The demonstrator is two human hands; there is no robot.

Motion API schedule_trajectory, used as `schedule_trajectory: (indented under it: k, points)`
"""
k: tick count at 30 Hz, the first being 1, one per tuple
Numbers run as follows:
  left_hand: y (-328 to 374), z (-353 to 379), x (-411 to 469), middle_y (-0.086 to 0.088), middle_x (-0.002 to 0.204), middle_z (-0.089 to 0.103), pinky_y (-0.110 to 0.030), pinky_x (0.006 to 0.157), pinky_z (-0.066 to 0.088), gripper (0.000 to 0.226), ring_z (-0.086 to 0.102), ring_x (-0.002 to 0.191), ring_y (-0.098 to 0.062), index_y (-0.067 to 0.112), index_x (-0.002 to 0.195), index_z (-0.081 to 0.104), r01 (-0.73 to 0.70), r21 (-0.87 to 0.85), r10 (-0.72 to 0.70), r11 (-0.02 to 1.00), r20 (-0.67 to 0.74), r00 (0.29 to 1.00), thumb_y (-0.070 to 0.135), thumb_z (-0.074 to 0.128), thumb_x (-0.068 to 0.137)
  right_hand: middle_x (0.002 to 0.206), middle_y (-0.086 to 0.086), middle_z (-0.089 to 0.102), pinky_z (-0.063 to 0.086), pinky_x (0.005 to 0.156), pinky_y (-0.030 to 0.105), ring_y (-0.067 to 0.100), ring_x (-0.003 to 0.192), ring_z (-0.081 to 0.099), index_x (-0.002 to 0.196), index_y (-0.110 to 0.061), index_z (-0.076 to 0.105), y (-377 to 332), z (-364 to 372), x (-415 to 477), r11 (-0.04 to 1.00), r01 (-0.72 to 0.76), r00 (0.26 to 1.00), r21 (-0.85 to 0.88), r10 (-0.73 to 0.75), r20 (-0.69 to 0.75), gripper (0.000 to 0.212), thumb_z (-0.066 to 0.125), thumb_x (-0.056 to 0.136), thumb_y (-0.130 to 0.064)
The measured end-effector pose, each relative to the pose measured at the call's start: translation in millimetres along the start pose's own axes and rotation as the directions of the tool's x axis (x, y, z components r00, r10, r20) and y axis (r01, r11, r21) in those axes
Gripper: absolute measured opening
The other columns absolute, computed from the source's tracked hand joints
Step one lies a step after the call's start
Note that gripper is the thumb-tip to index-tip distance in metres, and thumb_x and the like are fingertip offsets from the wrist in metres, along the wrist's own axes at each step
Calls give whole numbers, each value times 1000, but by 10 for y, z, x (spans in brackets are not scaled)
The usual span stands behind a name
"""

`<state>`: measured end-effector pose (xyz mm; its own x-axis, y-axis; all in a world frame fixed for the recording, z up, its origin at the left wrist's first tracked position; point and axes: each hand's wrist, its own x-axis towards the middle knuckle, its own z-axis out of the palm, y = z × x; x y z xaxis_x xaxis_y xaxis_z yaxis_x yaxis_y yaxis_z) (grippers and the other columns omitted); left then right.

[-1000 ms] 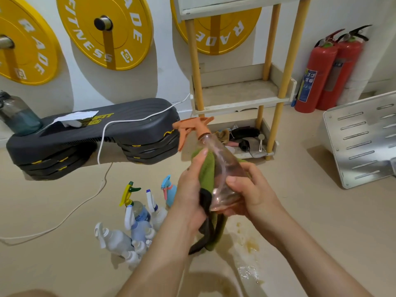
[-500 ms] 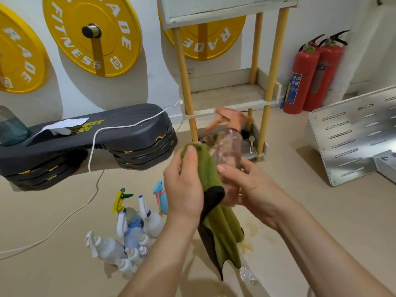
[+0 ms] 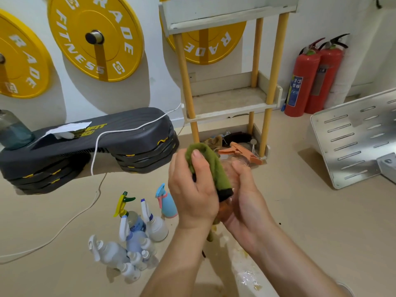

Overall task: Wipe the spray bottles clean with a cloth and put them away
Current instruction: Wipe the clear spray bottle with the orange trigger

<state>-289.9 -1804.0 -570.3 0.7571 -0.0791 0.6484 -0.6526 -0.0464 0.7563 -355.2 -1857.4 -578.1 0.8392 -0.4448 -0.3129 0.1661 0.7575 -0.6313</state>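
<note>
My right hand grips a clear pinkish spray bottle with an orange trigger head, its nozzle pointing right. My left hand presses a green cloth with a black edge against the bottle's left side. Most of the bottle's body is hidden between the hands and the cloth. On the floor to the lower left stands a cluster of several other spray bottles, among them a light blue one with a pink trigger and one with a yellow-green trigger.
A wooden shelf rack stands against the wall behind my hands, with small items on its lowest tier. A black step platform with a white cable sits left. Two red fire extinguishers and a metal slotted panel are right. Wet patches mark the floor.
The bottle has turned so its orange trigger head now points right instead of left. The cloth has bunched up in my left hand, higher along the bottle's side.
</note>
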Motion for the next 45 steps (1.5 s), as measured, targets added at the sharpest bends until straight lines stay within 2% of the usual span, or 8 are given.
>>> schedule_trajectory:
  k: [7, 12, 19, 26, 30, 34, 40, 45]
  points:
    - [-240, -266, 477, 10, 78, 50, -33, 71, 39, 29, 52, 78, -22, 19, 101, 43, 233, 542, -407, 807, 226, 885, 34, 65, 91, 98, 7, 77, 60, 74, 38, 22, 86, 75, 118, -16, 63, -201, -115, 48, 941, 159, 985, -297, -171, -14, 29, 61, 92, -27]
    - [13, -292, 515, -5, 98, 74, -35, 76, 60, 30, 71, 86, -16, 17, 106, 65, 657, -78, -626, 750, 236, 743, 24, 80, 81, 106, 5, 74, 61, 79, 47, 26, 91, 74, 118, -33, 61, -226, -81, 83, 870, 183, 982, -458, -182, 48, 25, 56, 94, -25]
    - [191, -210, -44, 24, 158, 27, -35, 119, 23, 44, 21, 147, 1, 63, 138, 35, -12, 301, -191, 954, 635, 749, 63, 32, 94, 77, -1, 75, 55, 56, 20, 10, 68, 71, 107, -18, 66, -92, -78, 30, 924, 235, 965, -302, -184, 185, 24, 43, 105, -21]
    - [164, -80, 279, 1, 104, 68, -49, 89, 54, 49, 68, 95, -21, 36, 104, 45, 596, 142, -606, 790, 325, 726, 56, 69, 66, 111, -29, 68, 50, 88, 25, -7, 104, 63, 121, -53, 54, -30, -55, 0, 561, 443, 893, -699, -346, 288, 30, 56, 96, -37]
    - [114, -84, 363, -14, 96, 72, -47, 74, 59, 45, 68, 74, -19, 17, 99, 54, 676, -50, -622, 735, 347, 702, 37, 83, 70, 117, -28, 63, 49, 93, 27, -7, 109, 59, 128, -60, 42, -70, -38, -56, 440, 480, 875, -758, -302, 379, 37, 49, 100, -39]
    - [54, -109, 445, -7, 80, 67, -40, 72, 56, 35, 62, 73, -19, -1, 99, 63, 645, -109, -606, 757, 255, 754, 30, 73, 87, 113, -48, 55, 45, 91, 11, -20, 111, 53, 130, -63, 30, -117, -76, -93, 543, 455, 876, -706, -133, 463, 71, 70, 86, -23]
    - [-64, -149, 464, -5, 75, 67, -48, 76, 54, 32, 61, 73, -20, 5, 86, 70, 590, -111, -575, 800, 142, 806, 36, 64, 94, 127, -14, 64, 55, 95, 34, 11, 116, 63, 142, -57, 32, -168, -89, -78, 697, 364, 872, -618, -22, 489, 88, 80, 77, -21]
    - [77, -146, 132, 9, 87, 70, -28, 76, 55, 35, 68, 81, -9, 25, 106, 62, 603, 38, -575, 797, 351, 739, 38, 79, 78, 115, -7, 57, 56, 82, 33, 14, 102, 62, 153, -49, 2, -91, -55, -14, 30, 430, 886, -902, -204, 416, 114, 75, 65, -46]
